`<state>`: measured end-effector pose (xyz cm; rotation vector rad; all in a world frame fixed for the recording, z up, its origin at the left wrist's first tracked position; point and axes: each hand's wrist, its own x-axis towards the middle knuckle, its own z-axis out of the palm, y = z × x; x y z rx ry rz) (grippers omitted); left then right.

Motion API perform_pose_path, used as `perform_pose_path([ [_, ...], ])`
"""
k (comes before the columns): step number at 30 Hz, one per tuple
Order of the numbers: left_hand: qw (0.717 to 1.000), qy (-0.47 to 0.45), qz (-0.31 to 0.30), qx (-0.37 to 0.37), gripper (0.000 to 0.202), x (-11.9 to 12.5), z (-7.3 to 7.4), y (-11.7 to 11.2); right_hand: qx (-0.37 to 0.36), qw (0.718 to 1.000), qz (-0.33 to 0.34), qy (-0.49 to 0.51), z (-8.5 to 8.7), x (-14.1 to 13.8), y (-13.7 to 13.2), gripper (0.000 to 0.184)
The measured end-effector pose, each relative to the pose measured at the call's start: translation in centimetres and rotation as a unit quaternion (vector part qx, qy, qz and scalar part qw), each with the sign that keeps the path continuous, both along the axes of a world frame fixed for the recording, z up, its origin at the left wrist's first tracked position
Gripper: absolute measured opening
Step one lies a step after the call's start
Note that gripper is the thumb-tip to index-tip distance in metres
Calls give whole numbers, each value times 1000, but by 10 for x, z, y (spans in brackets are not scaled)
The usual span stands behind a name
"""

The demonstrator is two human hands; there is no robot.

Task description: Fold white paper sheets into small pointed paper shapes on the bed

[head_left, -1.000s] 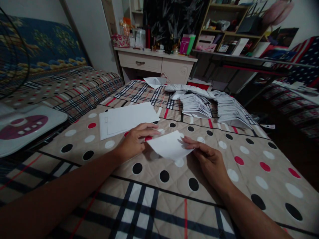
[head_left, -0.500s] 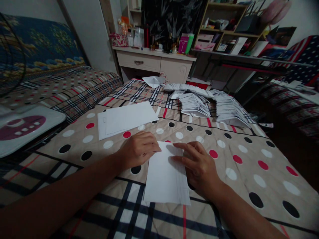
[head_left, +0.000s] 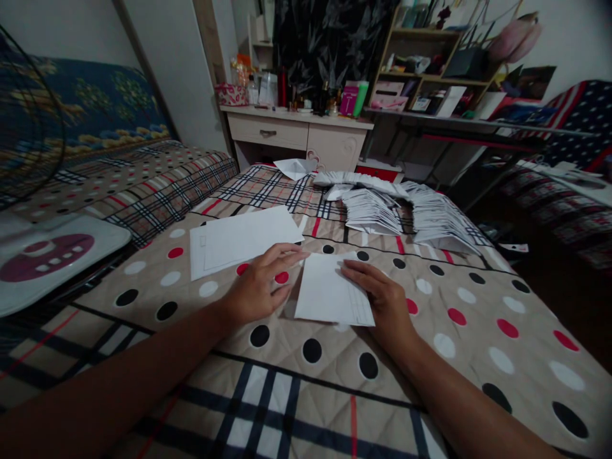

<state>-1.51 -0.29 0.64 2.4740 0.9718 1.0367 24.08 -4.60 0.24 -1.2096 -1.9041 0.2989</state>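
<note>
A white folded paper [head_left: 329, 293], perhaps an envelope, is tilted up off the patterned bedspread in front of me. My right hand [head_left: 382, 296] grips its right edge, fingers on top and the thumb hidden beneath. At its upper left corner, my left hand [head_left: 261, 280] has its fingers stretched out and apart, the fingertips close to the edge; whether they touch it I cannot tell. Just beyond my left hand lie flat white sheets [head_left: 243, 239], one over another. Farther off sit several bundles of folded white papers [head_left: 373, 213] standing in rows.
The bedspread [head_left: 310, 389] has dots and plaid bands. A white device with a purple panel [head_left: 48, 255] lies at the left. Another folded paper [head_left: 295, 167] rests near the bed's far edge. Behind stand a white dresser [head_left: 268, 131] and a shelf unit [head_left: 421, 76].
The paper has been lifted and tilted, its near edge moving away from me. My left hand's fingers have spread, while my right hand has closed on the paper's right edge.
</note>
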Motion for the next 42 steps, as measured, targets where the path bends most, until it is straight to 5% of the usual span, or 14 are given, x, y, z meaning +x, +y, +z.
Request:
perform_pose_path([
  [6, 986, 104, -118, 48, 39, 3, -4, 11, -61, 995, 18, -83, -2, -3, -3, 40],
  [11, 971, 129, -182, 83, 44, 7, -12, 22, -27, 980, -8, -198, 10, -4, -15, 63],
  [18, 978, 57, -192, 53, 37, 10, -14, 22, -14, 997, 41, -67, -2, 3, -12, 45],
  [23, 988, 31, -130, -83, 16, 16, -6, 21, -131, 990, 9, 56, 0, 4, -3, 15],
  [27, 982, -10, -73, -175, 18, 22, -8, 24, -139, 986, -70, 62, 0, 1, 7, 17],
  [35, 990, 39, 69, -121, 23, 31, -10, 31, -135, 972, -186, -48, 2, -7, 23, 15],
  [42, 986, 38, 124, -107, 16, 35, -15, 39, -144, 965, -217, -30, 2, -8, 23, 14],
])
